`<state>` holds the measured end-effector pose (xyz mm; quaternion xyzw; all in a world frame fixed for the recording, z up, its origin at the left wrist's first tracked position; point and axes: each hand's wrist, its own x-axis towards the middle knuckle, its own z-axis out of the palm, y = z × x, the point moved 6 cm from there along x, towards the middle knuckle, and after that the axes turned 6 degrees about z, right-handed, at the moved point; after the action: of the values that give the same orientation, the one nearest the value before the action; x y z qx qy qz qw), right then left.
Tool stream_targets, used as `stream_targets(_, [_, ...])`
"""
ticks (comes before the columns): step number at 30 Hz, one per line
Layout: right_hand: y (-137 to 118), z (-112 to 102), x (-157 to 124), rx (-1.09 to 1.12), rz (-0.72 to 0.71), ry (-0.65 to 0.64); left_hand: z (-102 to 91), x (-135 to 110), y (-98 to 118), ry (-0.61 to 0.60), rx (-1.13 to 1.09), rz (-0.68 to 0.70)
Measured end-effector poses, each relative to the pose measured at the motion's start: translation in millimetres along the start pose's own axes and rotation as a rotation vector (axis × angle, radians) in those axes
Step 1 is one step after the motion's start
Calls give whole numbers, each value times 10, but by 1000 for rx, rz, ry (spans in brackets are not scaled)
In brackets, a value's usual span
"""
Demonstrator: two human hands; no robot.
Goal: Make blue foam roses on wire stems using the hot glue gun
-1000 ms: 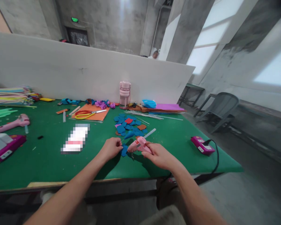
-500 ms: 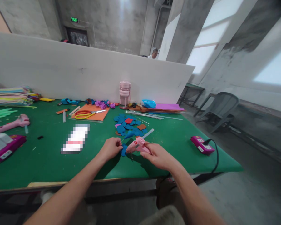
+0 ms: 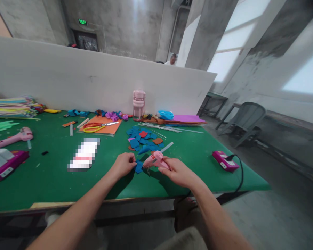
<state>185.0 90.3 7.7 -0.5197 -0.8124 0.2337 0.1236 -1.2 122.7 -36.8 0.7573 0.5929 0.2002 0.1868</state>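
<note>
My right hand (image 3: 179, 171) is wrapped round the handle of a pink hot glue gun (image 3: 153, 160), and a clear glue stick (image 3: 167, 148) juts from its rear. The nozzle points left, just beside a small blue felt-like piece (image 3: 139, 167). Fingers of my left hand (image 3: 123, 164) are pinched at the left edge of that piece, low over the table. A thin wire seems to show by the fingertips, too small to be sure. Just beyond both hands lies a loose pile of blue cut pieces (image 3: 136, 139), with a red piece (image 3: 143, 134) and a brown piece (image 3: 158, 141) among them.
On the green table (image 3: 198, 156) are scissors (image 3: 99, 126) over orange sheets, a pink bottle (image 3: 139, 104), and thin wires (image 3: 161, 127). A magenta power strip (image 3: 225, 161) with a black cord stands at right. Another pink glue gun (image 3: 13, 136) lies far left.
My right hand has drawn the glue gun slightly to the right, so more of the blue piece shows. My left hand has stayed in place.
</note>
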Motion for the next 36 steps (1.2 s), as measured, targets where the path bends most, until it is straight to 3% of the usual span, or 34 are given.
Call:
stream_targets(22, [102, -15, 17, 70, 46, 47, -3, -5, -3, 7, -86, -8])
stream_targets(26, [152, -43, 6, 226, 72, 18, -11, -1, -22, 23, -163, -24])
stream_targets(34, [257, -39, -16, 789, 78, -177, 18, -14, -124, 6, -509, -119])
stream_targets(36, [312, -89, -26, 855, 86, -158, 5, -37, -146, -13, -610, -154])
